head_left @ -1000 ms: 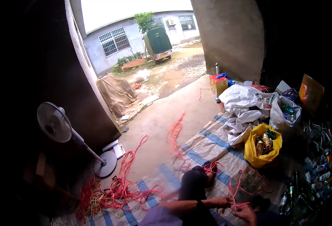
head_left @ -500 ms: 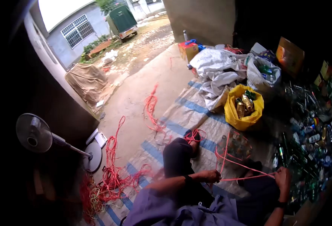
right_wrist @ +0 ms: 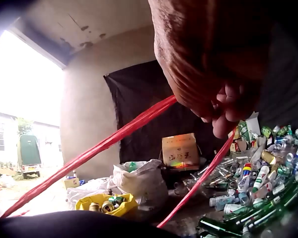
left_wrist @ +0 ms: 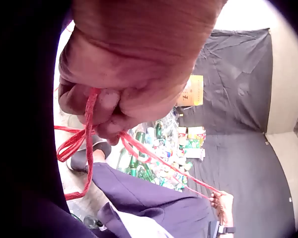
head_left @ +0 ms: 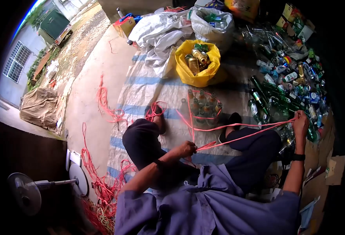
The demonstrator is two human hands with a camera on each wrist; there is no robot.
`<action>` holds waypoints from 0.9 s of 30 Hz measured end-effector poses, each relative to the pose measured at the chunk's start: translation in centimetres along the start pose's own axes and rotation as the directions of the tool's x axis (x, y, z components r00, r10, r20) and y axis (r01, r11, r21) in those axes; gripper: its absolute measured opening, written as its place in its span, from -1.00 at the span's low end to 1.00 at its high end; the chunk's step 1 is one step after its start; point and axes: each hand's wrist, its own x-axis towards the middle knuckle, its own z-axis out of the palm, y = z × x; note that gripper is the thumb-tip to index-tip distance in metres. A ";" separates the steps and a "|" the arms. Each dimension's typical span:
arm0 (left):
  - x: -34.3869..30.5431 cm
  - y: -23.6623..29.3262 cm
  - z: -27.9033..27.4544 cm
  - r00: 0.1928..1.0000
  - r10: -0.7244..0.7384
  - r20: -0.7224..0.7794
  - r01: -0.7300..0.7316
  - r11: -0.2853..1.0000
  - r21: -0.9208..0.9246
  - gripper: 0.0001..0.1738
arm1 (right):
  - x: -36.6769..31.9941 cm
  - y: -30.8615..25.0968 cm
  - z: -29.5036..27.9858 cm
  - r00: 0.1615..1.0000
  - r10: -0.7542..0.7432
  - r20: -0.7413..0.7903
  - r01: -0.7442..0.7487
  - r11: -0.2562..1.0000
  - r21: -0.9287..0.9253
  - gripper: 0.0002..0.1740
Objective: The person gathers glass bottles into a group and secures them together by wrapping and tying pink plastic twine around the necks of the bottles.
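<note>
A red plastic twine (head_left: 243, 126) stretches in two strands between the hands, above the person's lap. My left hand (head_left: 185, 150) grips it with curled fingers near the left knee; in the left wrist view the twine (left_wrist: 89, 119) passes between the fingers and hangs in a loop below. Out to the right, my right hand (head_left: 300, 122) holds the far bend of the twine, and both strands run down from its curled fingers in the right wrist view. In front of the legs stands a cluster of clear glass bottles (head_left: 202, 105), with red twine around it and a strand leading toward the left hand.
Beyond the bottles sits a yellow bag (head_left: 198, 81) of cans, beside white sacks (head_left: 156, 35). A heap of bottles and cans (head_left: 286, 86) spreads at the right. Tangled twine (head_left: 102, 192) and a standing fan (head_left: 25, 194) are on the left. A striped sheet (head_left: 137, 84) covers the floor.
My right hand has moved away from the left, out to the right, drawing the twine into long taut strands. The head view has swung right and down.
</note>
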 end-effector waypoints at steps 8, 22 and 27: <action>1.0 0.3 1.0 0.931 -0.354 0.091 0.365 0.905 -0.217 -0.88 | 0.2 5.1 0.4 0.935 -0.199 -0.292 0.119 0.955 -0.270 -0.70; -0.7 1.9 0.7 0.884 -0.449 0.131 0.468 0.846 -0.254 -0.85 | -4.8 -13.7 3.4 0.786 -0.401 0.471 0.332 0.916 0.227 -0.61; 1.2 4.7 -1.7 0.620 -0.716 0.322 0.750 0.420 -0.512 -0.87 | -9.6 -21.7 11.8 0.491 -0.660 0.568 0.464 0.750 0.471 -0.64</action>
